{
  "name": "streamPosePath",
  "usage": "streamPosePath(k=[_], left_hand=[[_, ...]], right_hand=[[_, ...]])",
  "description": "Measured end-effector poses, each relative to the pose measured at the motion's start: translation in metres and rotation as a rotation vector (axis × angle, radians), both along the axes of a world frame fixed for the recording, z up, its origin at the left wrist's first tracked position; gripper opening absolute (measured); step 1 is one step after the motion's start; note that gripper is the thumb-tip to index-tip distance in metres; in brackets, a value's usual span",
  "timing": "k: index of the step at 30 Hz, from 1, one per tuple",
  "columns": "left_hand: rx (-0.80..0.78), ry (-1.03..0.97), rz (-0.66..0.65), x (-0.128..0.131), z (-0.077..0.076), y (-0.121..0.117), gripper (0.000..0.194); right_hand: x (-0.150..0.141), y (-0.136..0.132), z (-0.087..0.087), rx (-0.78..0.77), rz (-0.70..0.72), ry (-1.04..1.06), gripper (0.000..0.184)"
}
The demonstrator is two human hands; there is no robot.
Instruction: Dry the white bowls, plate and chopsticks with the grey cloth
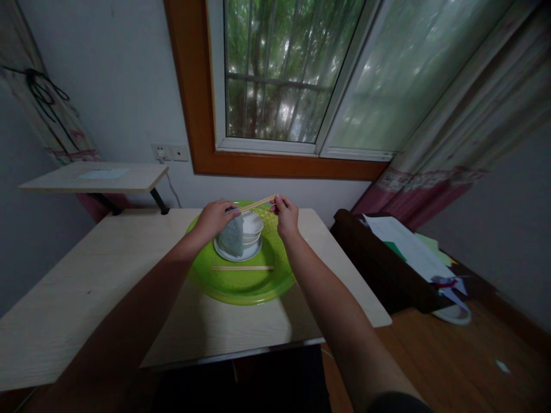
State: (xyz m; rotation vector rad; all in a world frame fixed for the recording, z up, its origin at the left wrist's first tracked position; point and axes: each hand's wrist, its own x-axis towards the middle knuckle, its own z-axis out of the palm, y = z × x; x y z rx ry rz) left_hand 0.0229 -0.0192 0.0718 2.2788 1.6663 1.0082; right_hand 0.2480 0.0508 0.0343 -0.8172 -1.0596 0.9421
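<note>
Chopsticks (257, 203) stretch between my two hands above a green basin (253, 299). My left hand (215, 218) is closed on a grey-green cloth (233, 236) and the chopsticks' left end. At their right end, my right hand (286, 214) pinches them between thumb and fingers. Below, a stack of white bowls (253, 225) stands on a white plate (220, 252) inside the basin, partly hidden by the hanging cloth. More chopsticks (242, 268) lie across the basin nearer to me.
The basin rests on a pale wooden table (241, 335). A small raised shelf (99, 176) stands on its left part. Behind is a window (297, 74) with a wooden frame. To the right, a dark brown box-like piece (370, 258) holds papers (404, 244).
</note>
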Motion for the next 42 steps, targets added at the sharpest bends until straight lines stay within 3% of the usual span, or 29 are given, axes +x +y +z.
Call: streamPosePath(k=[10,21,28,36,42], left_hand=[[0.002,0.026,0.021,-0.012,0.001,0.002,0.027],[0.089,0.021,-0.008,0.021,0.008,0.008,0.028],[0.081,-0.021,0.012,0.026,0.010,0.005,0.033],[0.146,0.100,0.045,0.008,0.006,-0.012,0.042],[0.075,0.179,0.083,-0.008,-0.004,-0.015,0.036]], right_hand=[[0.000,0.002,-0.002,0.008,0.029,-0.029,0.044],[-0.015,-0.018,0.000,0.046,0.380,-0.282,0.043],[-0.012,-0.012,-0.001,-0.012,0.320,-0.203,0.045],[-0.009,-0.006,-0.004,-0.060,0.251,-0.153,0.046],[-0.010,-0.005,-0.007,-0.056,0.228,-0.208,0.047]])
